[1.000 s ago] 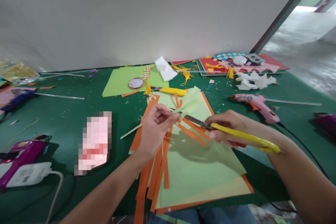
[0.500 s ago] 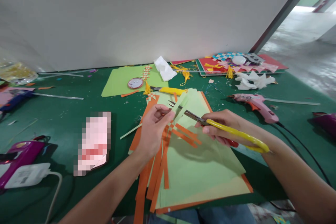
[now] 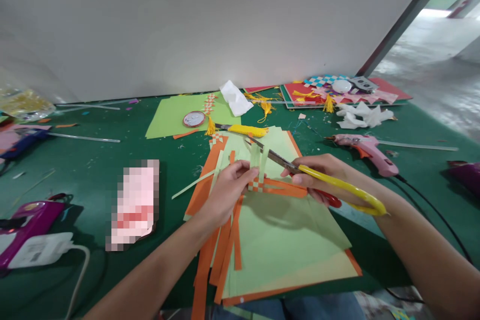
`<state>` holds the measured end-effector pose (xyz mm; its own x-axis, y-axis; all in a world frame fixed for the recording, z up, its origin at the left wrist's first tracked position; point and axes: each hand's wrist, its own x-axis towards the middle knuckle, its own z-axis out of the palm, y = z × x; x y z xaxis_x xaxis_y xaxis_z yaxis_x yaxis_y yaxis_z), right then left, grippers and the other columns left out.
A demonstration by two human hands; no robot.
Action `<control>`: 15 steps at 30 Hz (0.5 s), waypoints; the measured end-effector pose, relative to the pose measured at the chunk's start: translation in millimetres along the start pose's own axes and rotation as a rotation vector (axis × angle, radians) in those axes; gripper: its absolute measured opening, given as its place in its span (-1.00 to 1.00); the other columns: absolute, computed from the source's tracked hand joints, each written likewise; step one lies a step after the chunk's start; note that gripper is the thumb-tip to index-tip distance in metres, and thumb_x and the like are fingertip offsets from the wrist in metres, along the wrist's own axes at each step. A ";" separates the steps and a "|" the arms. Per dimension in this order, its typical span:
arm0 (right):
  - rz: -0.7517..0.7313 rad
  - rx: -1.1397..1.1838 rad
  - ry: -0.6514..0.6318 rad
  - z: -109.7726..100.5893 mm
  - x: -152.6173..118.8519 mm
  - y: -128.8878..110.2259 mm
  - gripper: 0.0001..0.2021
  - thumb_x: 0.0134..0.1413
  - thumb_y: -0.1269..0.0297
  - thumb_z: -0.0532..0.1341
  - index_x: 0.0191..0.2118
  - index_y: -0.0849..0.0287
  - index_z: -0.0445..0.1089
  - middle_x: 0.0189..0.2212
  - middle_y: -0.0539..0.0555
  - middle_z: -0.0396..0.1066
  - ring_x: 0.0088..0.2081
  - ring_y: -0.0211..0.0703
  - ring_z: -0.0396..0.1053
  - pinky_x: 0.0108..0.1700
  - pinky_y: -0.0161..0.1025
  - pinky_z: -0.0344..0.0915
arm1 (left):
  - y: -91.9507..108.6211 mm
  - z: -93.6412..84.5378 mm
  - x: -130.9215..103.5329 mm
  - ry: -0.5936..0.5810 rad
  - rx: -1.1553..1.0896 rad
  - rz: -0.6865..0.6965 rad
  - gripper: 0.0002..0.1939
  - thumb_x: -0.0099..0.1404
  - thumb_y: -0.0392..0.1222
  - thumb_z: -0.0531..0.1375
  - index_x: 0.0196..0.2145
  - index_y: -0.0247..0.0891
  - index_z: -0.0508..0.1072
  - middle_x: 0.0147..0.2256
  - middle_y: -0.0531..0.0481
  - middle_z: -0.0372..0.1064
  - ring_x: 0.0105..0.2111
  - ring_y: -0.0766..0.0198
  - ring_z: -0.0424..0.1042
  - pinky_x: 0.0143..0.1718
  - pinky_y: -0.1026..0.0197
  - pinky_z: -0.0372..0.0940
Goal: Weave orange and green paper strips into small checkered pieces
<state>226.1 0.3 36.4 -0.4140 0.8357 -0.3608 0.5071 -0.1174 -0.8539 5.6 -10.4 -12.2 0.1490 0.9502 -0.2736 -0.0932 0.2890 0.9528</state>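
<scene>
My left hand (image 3: 234, 185) pinches a small woven paper piece (image 3: 256, 186) of orange and pale green strips. Green strips stand up from the weave and orange strips stick out to the right. Scissors (image 3: 330, 182) with one yellow and one red handle are in my right hand (image 3: 318, 172), fingers wrapped round them. Their blades, slightly apart, point left at the upright green strips. Beneath both hands lies a stack of pale green and orange sheets (image 3: 288, 245), with loose orange strips (image 3: 223, 245) on its left part.
A yellow cutter (image 3: 247, 131) lies behind the stack, near a tape roll (image 3: 194, 119) on green paper (image 3: 161, 117). To the right is a pink glue gun (image 3: 369, 150); to the left, a phone-like object (image 3: 135, 205) and a purple device (image 3: 33, 225). A wall (image 3: 187, 25) rises behind.
The woven piece has turned and moved slightly right, its green strips now more upright and its orange strips pointing right. My left hand shifted right with it. The scissors stay in my right hand.
</scene>
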 end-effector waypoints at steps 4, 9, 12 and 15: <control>-0.029 0.030 -0.048 -2.2 -0.4 -1.6 -0.61 0.04 -0.03 0.24 -0.24 0.27 0.41 -0.58 -0.02 0.27 -0.67 -0.36 0.20 -0.69 -0.40 0.13 | 0.6 1.8 -3.5 -0.052 0.049 0.042 -0.74 0.22 0.02 0.21 -0.44 -0.23 0.37 -0.48 0.08 0.15 -0.52 0.37 0.31 -0.60 0.37 0.26; -0.036 0.023 -0.060 -4.7 -2.2 0.0 -0.61 0.07 -0.04 0.21 -0.25 0.26 0.39 -0.55 -0.02 0.27 -0.66 -0.38 0.19 -0.69 -0.41 0.11 | 3.8 5.2 -5.6 -0.120 -0.048 0.003 -0.77 0.20 0.00 0.23 -0.39 -0.20 0.34 -0.47 0.12 0.13 -0.57 0.36 0.36 -0.61 0.29 0.38; -0.039 0.014 -0.064 -5.6 -1.3 7.4 -0.62 0.10 -0.04 0.19 -0.23 0.24 0.38 -0.59 -0.04 0.25 -0.68 -0.38 0.16 -0.71 -0.41 0.08 | 4.9 4.8 -4.4 -0.109 -0.039 -0.002 -0.77 0.19 -0.05 0.25 -0.31 -0.20 0.32 -0.48 0.12 0.18 -0.55 0.33 0.40 -0.55 0.25 0.42; -0.034 -0.016 -0.065 -6.7 0.3 13.5 -0.62 0.11 -0.03 0.18 -0.20 0.23 0.39 -0.67 -0.09 0.21 -0.70 -0.36 0.15 -0.72 -0.42 0.05 | 5.5 2.8 -2.9 -0.084 0.020 0.012 -0.77 0.17 -0.10 0.27 -0.30 -0.22 0.33 -0.45 0.09 0.25 -0.47 0.30 0.44 -0.44 0.21 0.44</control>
<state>237.8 2.5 27.3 -0.4793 0.8024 -0.3556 0.5039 -0.0801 -0.8600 7.4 -11.9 -5.8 0.2301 0.9402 -0.2513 -0.0754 0.2747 0.9586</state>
